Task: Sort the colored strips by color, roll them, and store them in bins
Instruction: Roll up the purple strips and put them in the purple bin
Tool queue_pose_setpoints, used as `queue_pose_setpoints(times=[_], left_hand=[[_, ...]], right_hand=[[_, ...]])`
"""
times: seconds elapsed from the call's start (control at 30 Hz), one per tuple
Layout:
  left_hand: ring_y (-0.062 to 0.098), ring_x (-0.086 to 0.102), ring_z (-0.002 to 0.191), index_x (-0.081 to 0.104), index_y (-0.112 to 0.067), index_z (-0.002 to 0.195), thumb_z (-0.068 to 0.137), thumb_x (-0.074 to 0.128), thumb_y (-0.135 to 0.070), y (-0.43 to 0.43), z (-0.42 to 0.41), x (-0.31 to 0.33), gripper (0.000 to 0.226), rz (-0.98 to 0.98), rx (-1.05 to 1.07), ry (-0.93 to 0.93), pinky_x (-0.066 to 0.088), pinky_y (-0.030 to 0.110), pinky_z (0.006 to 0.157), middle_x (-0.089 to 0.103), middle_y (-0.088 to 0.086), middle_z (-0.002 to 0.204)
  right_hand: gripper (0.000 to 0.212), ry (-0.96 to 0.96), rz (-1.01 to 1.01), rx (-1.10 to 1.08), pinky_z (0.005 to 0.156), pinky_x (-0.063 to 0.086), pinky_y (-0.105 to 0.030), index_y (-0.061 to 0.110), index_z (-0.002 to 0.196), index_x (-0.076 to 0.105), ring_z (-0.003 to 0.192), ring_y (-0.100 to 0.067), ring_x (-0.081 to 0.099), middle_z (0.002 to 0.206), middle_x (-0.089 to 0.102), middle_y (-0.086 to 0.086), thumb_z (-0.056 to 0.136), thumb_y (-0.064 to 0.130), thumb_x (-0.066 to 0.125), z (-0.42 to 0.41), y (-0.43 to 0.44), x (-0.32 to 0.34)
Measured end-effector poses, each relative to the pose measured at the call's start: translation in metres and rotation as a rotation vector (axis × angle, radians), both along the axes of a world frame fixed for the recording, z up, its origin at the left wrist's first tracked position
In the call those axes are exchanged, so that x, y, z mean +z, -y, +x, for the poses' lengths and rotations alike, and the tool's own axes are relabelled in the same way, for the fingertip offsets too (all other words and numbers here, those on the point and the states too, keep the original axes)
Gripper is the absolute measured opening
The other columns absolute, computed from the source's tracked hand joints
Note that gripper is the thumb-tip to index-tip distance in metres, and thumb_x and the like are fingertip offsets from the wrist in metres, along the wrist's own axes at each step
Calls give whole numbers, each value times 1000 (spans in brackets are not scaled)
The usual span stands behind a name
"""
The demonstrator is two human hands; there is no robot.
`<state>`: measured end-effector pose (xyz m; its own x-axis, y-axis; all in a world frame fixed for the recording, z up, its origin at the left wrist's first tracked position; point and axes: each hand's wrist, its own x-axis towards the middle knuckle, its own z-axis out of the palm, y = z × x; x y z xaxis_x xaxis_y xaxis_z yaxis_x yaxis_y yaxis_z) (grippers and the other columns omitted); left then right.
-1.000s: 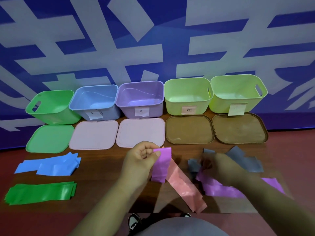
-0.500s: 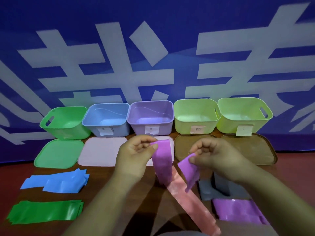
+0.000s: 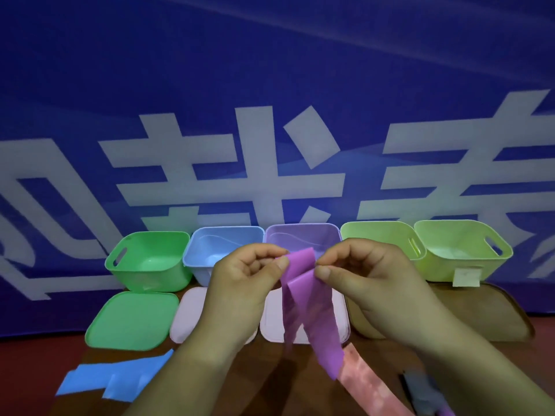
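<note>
At frame centre, the left hand point(image 3: 249, 277) and the right hand point(image 3: 368, 277) each pinch, thumb against curled fingers, the top ends of thin glossy purple plastic strips point(image 3: 309, 304). The strips hang down in front of the lavender plastic bin point(image 3: 303, 237). A pink strip point(image 3: 371, 385) lies at bottom centre, and flat blue strips point(image 3: 114, 378) lie lower left.

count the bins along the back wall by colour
green bin: 1
blue bin: 1
purple bin: 1
yellow-green bins: 2
total: 5
</note>
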<state>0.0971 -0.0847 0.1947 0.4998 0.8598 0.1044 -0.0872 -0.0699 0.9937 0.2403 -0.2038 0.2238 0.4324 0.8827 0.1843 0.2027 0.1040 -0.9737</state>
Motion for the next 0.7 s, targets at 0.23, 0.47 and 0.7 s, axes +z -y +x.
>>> queue_pose_setpoints(times=[0.23, 0.47, 0.7], left_hand=[[24, 72, 78, 76, -20, 91, 91, 65, -4, -22, -31, 5, 19, -43, -33, 30, 58, 41, 82, 76, 10, 84], [16, 73, 68, 74, -10, 85, 87, 68, 3, -36, -46, 10, 15, 17, -103, 27, 57, 22, 65, 76, 8, 75], [21, 73, 73, 75, -8, 88, 91, 63, 2, -42, -45, 13, 16, -30, -144, 72, 60, 27, 70, 76, 11, 80]], right_hand=[[18, 97, -7, -122, 71, 55, -33, 21, 76, 74, 70, -20, 68, 74, 73, -1, 80, 4, 77, -36, -25, 1], [20, 82, 33, -154, 70, 58, -26, 19, 75, 75, 71, -17, 71, 75, 74, -1, 75, 0, 80, -51, -38, 4], [23, 77, 125, -174, 64, 56, -25, 19, 72, 73, 66, -18, 66, 73, 71, -7, 74, -4, 79, -53, -43, 4]])
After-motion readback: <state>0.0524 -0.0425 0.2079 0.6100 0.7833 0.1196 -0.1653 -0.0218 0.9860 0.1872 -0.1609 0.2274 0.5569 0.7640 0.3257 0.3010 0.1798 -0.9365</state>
